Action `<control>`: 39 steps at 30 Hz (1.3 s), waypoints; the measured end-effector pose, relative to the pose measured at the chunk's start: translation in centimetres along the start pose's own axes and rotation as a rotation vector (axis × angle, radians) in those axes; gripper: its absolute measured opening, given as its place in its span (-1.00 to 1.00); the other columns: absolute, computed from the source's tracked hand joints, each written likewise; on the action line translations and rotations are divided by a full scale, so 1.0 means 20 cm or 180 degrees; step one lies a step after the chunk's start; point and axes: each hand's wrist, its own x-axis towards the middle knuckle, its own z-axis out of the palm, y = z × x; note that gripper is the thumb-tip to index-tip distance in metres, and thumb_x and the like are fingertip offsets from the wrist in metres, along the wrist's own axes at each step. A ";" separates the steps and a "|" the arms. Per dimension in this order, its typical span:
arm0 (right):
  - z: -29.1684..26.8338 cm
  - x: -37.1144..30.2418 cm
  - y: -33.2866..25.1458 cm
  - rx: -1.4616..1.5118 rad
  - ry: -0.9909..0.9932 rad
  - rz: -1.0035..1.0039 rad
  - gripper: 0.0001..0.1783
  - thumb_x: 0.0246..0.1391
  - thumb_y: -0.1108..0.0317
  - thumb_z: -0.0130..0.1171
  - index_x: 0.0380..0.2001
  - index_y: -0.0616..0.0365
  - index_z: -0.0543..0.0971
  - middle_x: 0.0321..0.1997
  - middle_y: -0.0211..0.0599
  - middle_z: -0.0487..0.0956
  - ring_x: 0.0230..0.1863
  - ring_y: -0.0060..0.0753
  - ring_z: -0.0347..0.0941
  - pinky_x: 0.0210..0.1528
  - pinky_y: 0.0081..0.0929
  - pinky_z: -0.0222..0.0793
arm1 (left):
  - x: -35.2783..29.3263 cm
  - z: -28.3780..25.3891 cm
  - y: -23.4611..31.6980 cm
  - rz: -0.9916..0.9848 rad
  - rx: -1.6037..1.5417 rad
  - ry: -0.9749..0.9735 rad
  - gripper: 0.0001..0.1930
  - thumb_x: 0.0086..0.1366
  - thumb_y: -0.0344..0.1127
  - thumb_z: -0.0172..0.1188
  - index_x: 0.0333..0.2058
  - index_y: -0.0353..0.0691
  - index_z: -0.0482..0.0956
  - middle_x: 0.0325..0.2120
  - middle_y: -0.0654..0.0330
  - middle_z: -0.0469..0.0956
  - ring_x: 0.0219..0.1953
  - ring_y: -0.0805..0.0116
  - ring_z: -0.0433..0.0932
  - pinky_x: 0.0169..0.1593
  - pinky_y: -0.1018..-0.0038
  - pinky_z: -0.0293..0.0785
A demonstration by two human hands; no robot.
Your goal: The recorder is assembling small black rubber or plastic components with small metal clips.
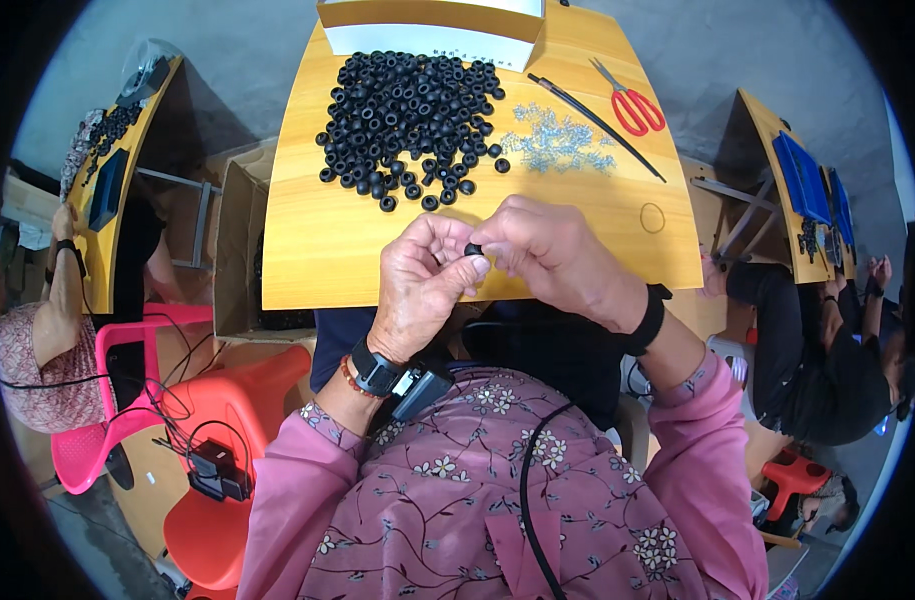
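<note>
Over the table's near edge, my left hand (424,278) pinches a small black hollow cap (473,249) between thumb and fingers. My right hand (557,250) meets it from the right, its thumb and forefinger closed right beside the cap; whatever they grip is hidden or too small to name. Beyond the hands lies a big heap of the same round black caps (407,115), many showing a hole. To the right of the heap is a loose scatter of small clear or silvery pieces (559,140).
On the yellow wooden table (317,255) are red-handled scissors (635,108), a thin black rod (597,125), a rubber band (652,217) and a white box (432,30). A carton (242,240) and a red chair (232,420) stand left. Other people sit at side tables.
</note>
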 end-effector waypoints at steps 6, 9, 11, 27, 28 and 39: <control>0.00 -0.01 -0.01 0.0968 0.0029 0.0956 -0.92 0.10 0.49 0.25 -0.30 0.17 0.60 -0.42 -0.25 0.57 -0.39 -0.37 0.51 -0.32 -0.48 0.41 | 0.00 -0.02 0.00 0.0057 0.0230 -0.0082 -0.85 0.24 -0.60 0.28 -0.24 -0.34 0.53 -0.43 0.13 0.64 -0.46 0.49 0.61 -0.37 0.59 0.56; 0.00 -0.02 0.02 0.1145 0.0024 0.0920 -0.93 0.11 0.47 0.27 -0.32 0.19 0.62 -0.43 -0.32 0.55 -0.39 -0.47 0.48 -0.31 -0.52 0.39 | 0.00 -0.02 0.00 0.0067 0.0185 -0.0098 -0.85 0.22 -0.61 0.29 -0.25 -0.34 0.54 -0.44 0.16 0.63 -0.45 0.52 0.59 -0.37 0.60 0.57; 0.00 -0.02 0.03 0.1034 0.0029 0.0734 -0.92 0.13 0.48 0.26 -0.29 0.21 0.62 -0.41 -0.35 0.55 -0.38 -0.51 0.47 -0.30 -0.54 0.39 | 0.00 -0.01 0.01 0.0039 0.0070 -0.0058 -0.86 0.20 -0.63 0.31 -0.29 -0.33 0.55 -0.44 0.24 0.60 -0.46 0.61 0.55 -0.39 0.62 0.58; 0.01 -0.02 0.01 0.0207 0.0110 0.0160 -0.93 0.14 0.44 0.23 -0.30 0.14 0.57 -0.43 -0.24 0.48 -0.40 -0.17 0.47 -0.35 -0.35 0.37 | -0.01 -0.05 0.03 -0.0374 -0.0182 -0.0298 -0.88 0.31 -0.57 0.20 -0.18 -0.38 0.57 -0.28 0.12 0.65 -0.33 0.41 0.66 -0.24 0.48 0.68; 0.01 -0.02 0.01 0.0163 0.0077 0.0150 -0.93 0.14 0.44 0.23 -0.29 0.14 0.57 -0.43 -0.23 0.48 -0.39 -0.15 0.47 -0.35 -0.33 0.37 | 0.00 -0.04 0.04 -0.0391 -0.0126 -0.0294 -0.89 0.33 -0.56 0.19 -0.18 -0.38 0.57 -0.29 0.13 0.65 -0.35 0.44 0.66 -0.25 0.49 0.67; 0.02 -0.05 0.03 0.0097 0.0133 0.0098 -0.84 0.11 0.53 0.19 -0.22 0.11 0.59 -0.40 -0.21 0.48 -0.37 -0.12 0.49 -0.33 -0.30 0.40 | -0.01 0.00 0.02 -0.0261 0.0377 -0.0196 -0.94 0.37 -0.49 0.17 -0.23 -0.34 0.51 -0.44 0.26 0.56 -0.45 0.56 0.59 -0.37 0.61 0.58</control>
